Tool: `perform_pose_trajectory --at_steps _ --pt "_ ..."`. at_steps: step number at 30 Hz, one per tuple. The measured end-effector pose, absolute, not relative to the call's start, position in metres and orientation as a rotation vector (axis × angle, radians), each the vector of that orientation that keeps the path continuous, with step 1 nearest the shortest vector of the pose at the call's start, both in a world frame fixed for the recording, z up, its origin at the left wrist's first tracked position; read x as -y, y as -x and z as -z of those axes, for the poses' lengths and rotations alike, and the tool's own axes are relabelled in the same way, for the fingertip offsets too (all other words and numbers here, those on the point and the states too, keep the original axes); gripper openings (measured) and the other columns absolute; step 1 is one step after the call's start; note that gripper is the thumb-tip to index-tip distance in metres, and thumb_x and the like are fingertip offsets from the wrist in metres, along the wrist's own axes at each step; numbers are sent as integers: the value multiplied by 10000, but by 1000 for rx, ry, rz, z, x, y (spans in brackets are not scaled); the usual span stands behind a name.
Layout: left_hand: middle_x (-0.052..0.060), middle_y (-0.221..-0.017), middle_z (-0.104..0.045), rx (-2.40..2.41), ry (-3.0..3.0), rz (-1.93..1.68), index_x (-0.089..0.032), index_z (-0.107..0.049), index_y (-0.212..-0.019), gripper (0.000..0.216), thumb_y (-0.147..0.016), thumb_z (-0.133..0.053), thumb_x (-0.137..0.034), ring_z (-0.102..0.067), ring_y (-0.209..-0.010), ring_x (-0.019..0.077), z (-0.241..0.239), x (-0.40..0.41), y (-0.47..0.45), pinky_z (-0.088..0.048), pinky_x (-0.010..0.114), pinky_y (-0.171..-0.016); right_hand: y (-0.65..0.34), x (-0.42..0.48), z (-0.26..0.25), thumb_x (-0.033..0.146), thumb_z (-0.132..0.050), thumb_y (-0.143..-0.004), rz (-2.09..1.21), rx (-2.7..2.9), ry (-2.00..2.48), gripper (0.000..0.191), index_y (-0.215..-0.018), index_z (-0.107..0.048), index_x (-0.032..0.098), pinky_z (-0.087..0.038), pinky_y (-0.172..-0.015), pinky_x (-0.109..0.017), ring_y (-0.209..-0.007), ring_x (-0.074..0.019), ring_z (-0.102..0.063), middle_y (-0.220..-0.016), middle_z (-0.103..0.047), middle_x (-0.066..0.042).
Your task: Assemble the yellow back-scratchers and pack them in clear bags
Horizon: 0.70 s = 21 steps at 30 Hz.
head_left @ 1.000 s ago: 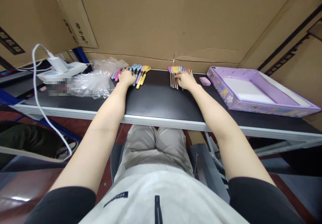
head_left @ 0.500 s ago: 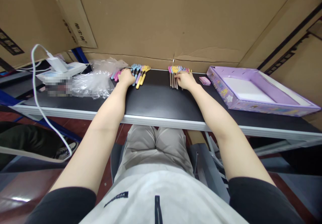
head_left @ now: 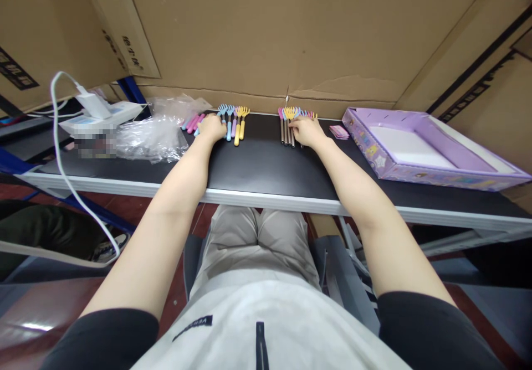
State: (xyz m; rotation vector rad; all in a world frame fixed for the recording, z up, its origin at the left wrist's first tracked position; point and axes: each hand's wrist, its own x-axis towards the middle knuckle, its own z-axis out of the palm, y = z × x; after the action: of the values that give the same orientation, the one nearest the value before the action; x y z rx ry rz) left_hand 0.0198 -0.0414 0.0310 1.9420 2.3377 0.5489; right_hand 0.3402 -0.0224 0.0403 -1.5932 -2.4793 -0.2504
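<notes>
Two groups of small forks lie at the far edge of a black table. My left hand rests palm down on the left group of forks, which have blue, purple, yellow and pink handles; its fingers curl over them. My right hand lies on the right group of forks, whose metal shafts point toward me and coloured ends face the cardboard. Its fingers are bent over them too.
A purple cardboard tray sits at the right, with small pink cards beside it. Crumpled clear plastic bags and a white charger with cable lie at the left. Cardboard sheets wall the back.
My left hand has slid slightly right and pushed the left forks closer together and straighter. The right hand has stayed on its group.
</notes>
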Motion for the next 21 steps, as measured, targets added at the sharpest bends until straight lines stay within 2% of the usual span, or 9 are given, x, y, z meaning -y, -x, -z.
perform_pose_trajectory --at_steps 5,14,21 --pt "244 -1694 -668 -2290 -1986 -567 -165 -787 -1471 527 -1074 -455 -264 -606 -1584 461 -25 35 -18 -490 691 -1314 -337 26 -42 121 -403 -1104 238 2471 1627 571 -1500 -814 118 -469 -1310 -604 -1583 -374 -631 -1643 -716 -204" --pt "199 -1642 -730 -2305 -2026 -505 -200 -805 -1419 492 -1094 -447 -295 -623 -1577 407 -25 36 -21 -483 606 -1323 -341 20 -39 132 -420 -1102 247 2467 1601 563 -1480 -837 157 -490 -1286 -601 -1546 -376 -652 -1612 -742 -188" --pt "189 -1625 -742 -2308 -2068 -509 -205 -828 -1371 451 -1087 -485 -282 -630 -1565 421 -31 44 -34 -412 650 -1379 -342 16 -36 133 -420 -1092 240 2460 1578 569 -1479 -836 149 -466 -1317 -595 -1558 -362 -645 -1620 -738 -183"
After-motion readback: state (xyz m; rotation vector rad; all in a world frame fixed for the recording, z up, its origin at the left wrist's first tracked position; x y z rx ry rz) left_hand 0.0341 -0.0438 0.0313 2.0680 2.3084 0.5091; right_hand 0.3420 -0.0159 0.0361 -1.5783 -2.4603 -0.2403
